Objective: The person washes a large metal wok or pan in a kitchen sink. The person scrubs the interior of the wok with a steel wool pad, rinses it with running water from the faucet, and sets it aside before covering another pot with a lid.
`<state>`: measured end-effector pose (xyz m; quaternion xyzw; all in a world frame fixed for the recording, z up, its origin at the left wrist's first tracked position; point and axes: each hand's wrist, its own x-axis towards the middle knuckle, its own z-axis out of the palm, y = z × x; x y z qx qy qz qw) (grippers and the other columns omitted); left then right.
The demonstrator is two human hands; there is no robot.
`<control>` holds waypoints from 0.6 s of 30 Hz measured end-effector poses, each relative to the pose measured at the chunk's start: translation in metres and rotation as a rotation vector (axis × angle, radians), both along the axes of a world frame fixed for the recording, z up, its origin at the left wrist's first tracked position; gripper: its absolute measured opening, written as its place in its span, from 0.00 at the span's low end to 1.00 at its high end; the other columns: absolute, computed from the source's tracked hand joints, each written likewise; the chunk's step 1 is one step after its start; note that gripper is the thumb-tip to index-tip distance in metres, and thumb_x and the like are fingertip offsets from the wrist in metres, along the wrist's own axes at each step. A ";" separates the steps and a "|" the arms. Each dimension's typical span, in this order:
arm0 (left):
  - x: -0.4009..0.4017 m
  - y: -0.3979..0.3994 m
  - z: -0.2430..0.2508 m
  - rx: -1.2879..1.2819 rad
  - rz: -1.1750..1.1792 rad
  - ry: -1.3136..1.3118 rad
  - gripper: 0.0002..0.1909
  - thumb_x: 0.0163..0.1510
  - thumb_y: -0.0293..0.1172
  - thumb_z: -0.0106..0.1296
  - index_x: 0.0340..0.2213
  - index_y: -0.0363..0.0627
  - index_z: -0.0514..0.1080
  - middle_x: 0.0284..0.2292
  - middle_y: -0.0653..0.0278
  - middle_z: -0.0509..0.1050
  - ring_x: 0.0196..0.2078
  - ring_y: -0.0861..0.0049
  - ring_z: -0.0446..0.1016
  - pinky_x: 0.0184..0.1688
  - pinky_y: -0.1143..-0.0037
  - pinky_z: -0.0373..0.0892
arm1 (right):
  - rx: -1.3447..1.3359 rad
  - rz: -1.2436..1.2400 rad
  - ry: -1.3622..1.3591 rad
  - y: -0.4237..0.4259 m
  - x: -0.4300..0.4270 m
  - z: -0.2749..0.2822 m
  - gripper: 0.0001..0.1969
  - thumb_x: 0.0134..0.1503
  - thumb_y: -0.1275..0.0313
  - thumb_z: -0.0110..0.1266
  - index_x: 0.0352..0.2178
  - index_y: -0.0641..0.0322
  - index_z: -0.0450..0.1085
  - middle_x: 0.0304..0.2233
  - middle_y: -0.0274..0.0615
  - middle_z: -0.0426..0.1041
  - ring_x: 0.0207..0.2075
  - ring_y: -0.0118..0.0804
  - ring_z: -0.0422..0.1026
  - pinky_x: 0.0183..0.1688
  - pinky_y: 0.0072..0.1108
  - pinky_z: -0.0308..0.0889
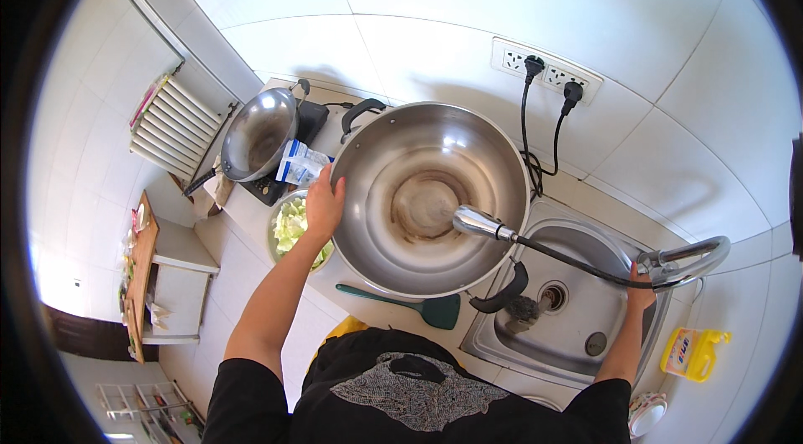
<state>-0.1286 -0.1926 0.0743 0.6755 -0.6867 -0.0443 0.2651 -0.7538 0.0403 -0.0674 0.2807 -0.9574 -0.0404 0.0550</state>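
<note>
A large stainless-steel wok [433, 149] with two black loop handles tilts between counter and sink, its inside facing me. My left hand [325, 205] grips its left rim. Brownish rings mark the wok's bottom. The chrome pull-out spray head [480, 222] hangs over the wok on its dark hose [577, 263]. At the sink's right end, my right hand [640, 293] reaches up to the base of the chrome faucet [690, 256]; the hose hides part of its fingers. I cannot tell whether water runs from the spray head.
A steel scrubber [522, 308] lies near the drain in the sink [564, 343]. Around the wok are a green spatula [439, 311], a bowl of chopped cabbage [290, 224], a plastic packet [302, 161] and a smaller wok [260, 133] on a cooker. A yellow detergent bottle [690, 353] stands right.
</note>
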 end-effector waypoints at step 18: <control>0.003 0.000 0.000 0.050 0.011 0.000 0.20 0.49 0.32 0.45 0.44 0.38 0.60 0.31 0.44 0.70 0.34 0.51 0.68 0.37 0.62 0.63 | 0.006 -0.019 -0.029 -0.004 0.001 0.003 0.35 0.48 0.40 0.34 0.23 0.66 0.71 0.25 0.55 0.71 0.32 0.53 0.71 0.36 0.37 0.65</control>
